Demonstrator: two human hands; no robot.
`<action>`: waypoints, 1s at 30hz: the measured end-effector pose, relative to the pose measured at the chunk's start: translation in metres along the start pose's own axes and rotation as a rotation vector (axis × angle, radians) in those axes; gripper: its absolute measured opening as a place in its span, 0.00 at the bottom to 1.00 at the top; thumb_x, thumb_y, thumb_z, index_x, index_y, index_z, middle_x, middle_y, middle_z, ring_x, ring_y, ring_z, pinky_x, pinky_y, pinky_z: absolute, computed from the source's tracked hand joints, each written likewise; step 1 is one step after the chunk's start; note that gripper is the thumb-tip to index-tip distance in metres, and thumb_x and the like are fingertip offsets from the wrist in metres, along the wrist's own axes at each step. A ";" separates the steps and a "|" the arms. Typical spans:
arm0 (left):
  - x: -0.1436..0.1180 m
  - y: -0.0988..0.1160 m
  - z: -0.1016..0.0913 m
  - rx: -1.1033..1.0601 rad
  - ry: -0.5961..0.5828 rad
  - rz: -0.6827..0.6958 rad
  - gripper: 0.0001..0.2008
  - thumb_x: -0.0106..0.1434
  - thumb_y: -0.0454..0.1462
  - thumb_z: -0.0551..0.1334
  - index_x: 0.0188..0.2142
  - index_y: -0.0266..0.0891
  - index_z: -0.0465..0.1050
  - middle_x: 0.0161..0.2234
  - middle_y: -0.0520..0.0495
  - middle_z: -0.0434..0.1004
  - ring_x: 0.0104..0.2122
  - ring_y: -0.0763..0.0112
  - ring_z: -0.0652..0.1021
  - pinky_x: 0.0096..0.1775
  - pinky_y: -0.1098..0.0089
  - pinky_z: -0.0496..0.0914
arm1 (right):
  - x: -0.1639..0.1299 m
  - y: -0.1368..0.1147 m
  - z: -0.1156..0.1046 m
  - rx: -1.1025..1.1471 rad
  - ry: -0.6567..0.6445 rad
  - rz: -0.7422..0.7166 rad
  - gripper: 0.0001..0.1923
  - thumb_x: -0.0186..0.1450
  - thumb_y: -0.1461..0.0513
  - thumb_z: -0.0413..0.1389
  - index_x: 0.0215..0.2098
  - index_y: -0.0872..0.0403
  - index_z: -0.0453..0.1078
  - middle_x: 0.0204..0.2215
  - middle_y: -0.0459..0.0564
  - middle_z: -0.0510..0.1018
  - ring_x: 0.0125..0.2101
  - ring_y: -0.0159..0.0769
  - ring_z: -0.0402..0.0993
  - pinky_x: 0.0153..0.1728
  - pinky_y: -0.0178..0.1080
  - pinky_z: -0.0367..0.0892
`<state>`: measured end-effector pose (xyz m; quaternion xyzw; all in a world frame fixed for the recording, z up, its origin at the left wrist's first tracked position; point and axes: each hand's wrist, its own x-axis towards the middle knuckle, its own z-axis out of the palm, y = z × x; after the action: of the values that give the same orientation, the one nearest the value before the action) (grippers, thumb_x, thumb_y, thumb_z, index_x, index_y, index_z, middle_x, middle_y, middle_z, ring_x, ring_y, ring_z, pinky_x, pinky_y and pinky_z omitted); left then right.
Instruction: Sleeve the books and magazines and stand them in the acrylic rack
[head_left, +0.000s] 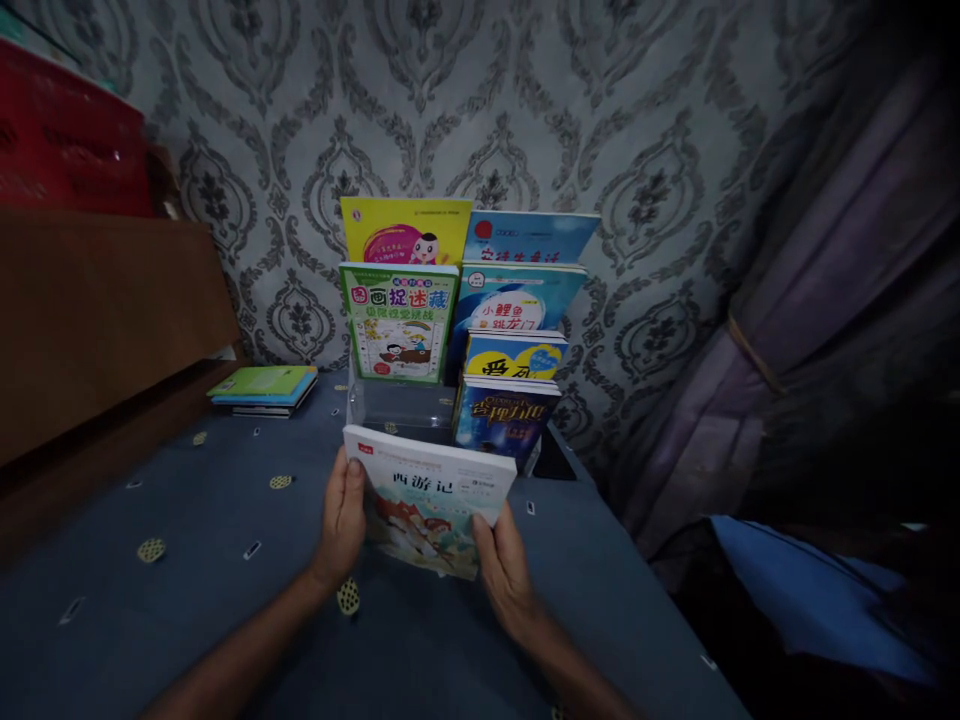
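Both hands hold a white picture book (427, 490) with a colourful cover, just in front of a clear tiered book stand (397, 405). My left hand (343, 520) grips its left edge and my right hand (504, 565) grips its lower right corner. The book's top edge is level with the stand's empty front left slot. The stand holds a green book (396, 320), a yellow book (405, 232) behind it, and on the right a dark blue book (504, 415), a yellow-and-blue one (516, 355) and two light blue ones (517, 295) stepped upward.
The stand rests on a blue patterned cloth surface (195, 560) against a grey damask wall. A small stack of flat books (264, 388) lies to the left beside a brown wooden board (97, 320). A purple curtain (810, 330) hangs at the right; a red crate (67, 140) is at the top left.
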<state>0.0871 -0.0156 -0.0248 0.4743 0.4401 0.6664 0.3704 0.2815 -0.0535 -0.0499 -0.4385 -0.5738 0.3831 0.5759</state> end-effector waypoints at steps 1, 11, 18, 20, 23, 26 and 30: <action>0.000 -0.005 0.000 0.001 0.011 -0.015 0.29 0.66 0.59 0.58 0.54 0.41 0.74 0.50 0.44 0.79 0.55 0.57 0.75 0.59 0.63 0.67 | 0.001 0.002 0.001 0.006 0.011 -0.003 0.30 0.70 0.43 0.51 0.63 0.50 0.67 0.55 0.55 0.78 0.56 0.45 0.73 0.60 0.48 0.68; 0.005 -0.041 -0.005 -0.009 0.021 -0.072 0.27 0.64 0.56 0.63 0.53 0.40 0.74 0.61 0.42 0.72 0.68 0.56 0.63 0.67 0.61 0.56 | 0.013 0.017 -0.009 -0.088 -0.059 -0.058 0.29 0.72 0.44 0.49 0.62 0.51 0.68 0.57 0.55 0.77 0.58 0.45 0.72 0.62 0.47 0.66; 0.006 -0.038 -0.004 -0.034 0.002 -0.093 0.29 0.64 0.57 0.62 0.56 0.39 0.73 0.61 0.39 0.73 0.68 0.55 0.63 0.68 0.57 0.55 | 0.016 0.024 -0.017 -0.153 -0.058 -0.053 0.29 0.70 0.42 0.51 0.59 0.50 0.71 0.55 0.55 0.79 0.55 0.48 0.75 0.59 0.50 0.69; 0.007 -0.037 -0.003 -0.049 -0.024 -0.079 0.30 0.64 0.57 0.63 0.56 0.39 0.73 0.58 0.39 0.75 0.67 0.54 0.64 0.67 0.56 0.57 | 0.017 0.023 -0.018 -0.172 -0.054 -0.068 0.29 0.69 0.43 0.51 0.58 0.50 0.73 0.53 0.55 0.81 0.54 0.49 0.75 0.58 0.51 0.70; 0.009 -0.034 -0.002 -0.066 -0.055 -0.068 0.32 0.62 0.58 0.63 0.56 0.39 0.73 0.57 0.38 0.76 0.66 0.53 0.66 0.66 0.56 0.59 | 0.018 0.019 -0.017 -0.197 -0.052 -0.093 0.28 0.69 0.42 0.52 0.56 0.51 0.74 0.48 0.55 0.82 0.51 0.50 0.77 0.57 0.52 0.71; 0.010 -0.031 -0.002 -0.061 -0.070 -0.065 0.33 0.62 0.59 0.63 0.55 0.38 0.73 0.56 0.38 0.77 0.66 0.52 0.66 0.67 0.56 0.58 | 0.018 0.015 -0.016 -0.207 -0.051 -0.079 0.30 0.67 0.41 0.52 0.55 0.51 0.75 0.44 0.55 0.83 0.46 0.50 0.78 0.52 0.51 0.73; 0.008 -0.026 -0.002 -0.037 -0.110 -0.043 0.33 0.63 0.61 0.59 0.53 0.39 0.74 0.55 0.39 0.78 0.64 0.53 0.68 0.66 0.56 0.58 | 0.017 0.010 -0.014 -0.208 -0.043 -0.043 0.29 0.66 0.40 0.53 0.53 0.51 0.76 0.37 0.53 0.83 0.36 0.48 0.78 0.41 0.49 0.76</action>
<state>0.0845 0.0001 -0.0468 0.4938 0.4170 0.6392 0.4168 0.2970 -0.0347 -0.0534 -0.4754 -0.6318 0.3184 0.5230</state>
